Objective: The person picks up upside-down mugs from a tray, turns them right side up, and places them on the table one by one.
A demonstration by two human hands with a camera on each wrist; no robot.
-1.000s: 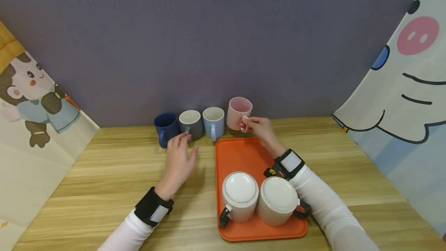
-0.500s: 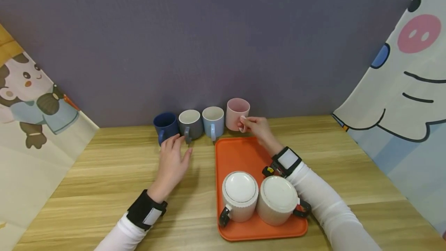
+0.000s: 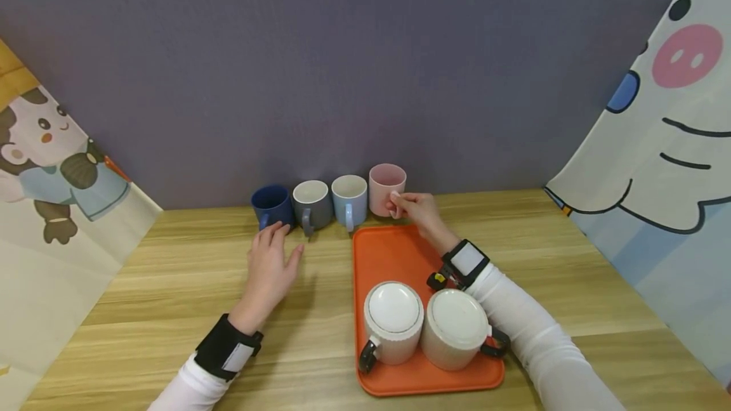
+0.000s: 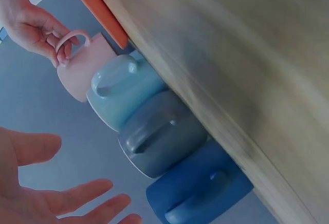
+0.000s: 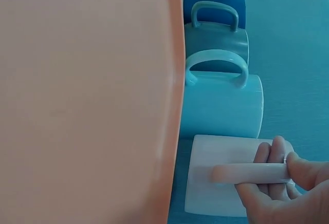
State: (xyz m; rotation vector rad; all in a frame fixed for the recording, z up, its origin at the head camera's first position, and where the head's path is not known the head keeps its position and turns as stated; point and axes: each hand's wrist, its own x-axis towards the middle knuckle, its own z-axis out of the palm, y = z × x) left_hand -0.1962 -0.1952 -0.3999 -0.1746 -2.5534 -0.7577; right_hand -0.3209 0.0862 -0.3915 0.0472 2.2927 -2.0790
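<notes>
My right hand (image 3: pixel 421 213) pinches the handle of a pink mug (image 3: pixel 381 200) with thumb and fingers. That mug stands upright at the right end of a row along the wall, close beside a light blue mug (image 3: pixel 358 209). Left of these are a grey mug (image 3: pixel 321 214) and a dark blue mug (image 3: pixel 278 213), their handles turned toward me. My left hand (image 3: pixel 270 271) is in front of the dark blue mug, holding nothing. In the left wrist view, the fingers of the left hand (image 4: pixel 46 183) are spread and extended, apart from the mugs.
An orange tray (image 3: pixel 388 259) lies in front of the pink mug, under my right forearm. Two white mugs, one at left (image 3: pixel 394 319) and one at right (image 3: pixel 457 328), stand upside down on it, with black handles. A grey wall (image 3: pixel 365 81) rises behind the row.
The pink mug has shifted left and slightly down in the head view, closer to the light blue mug, with my right hand on its handle. My left hand has drawn away leftward and nearer me.
</notes>
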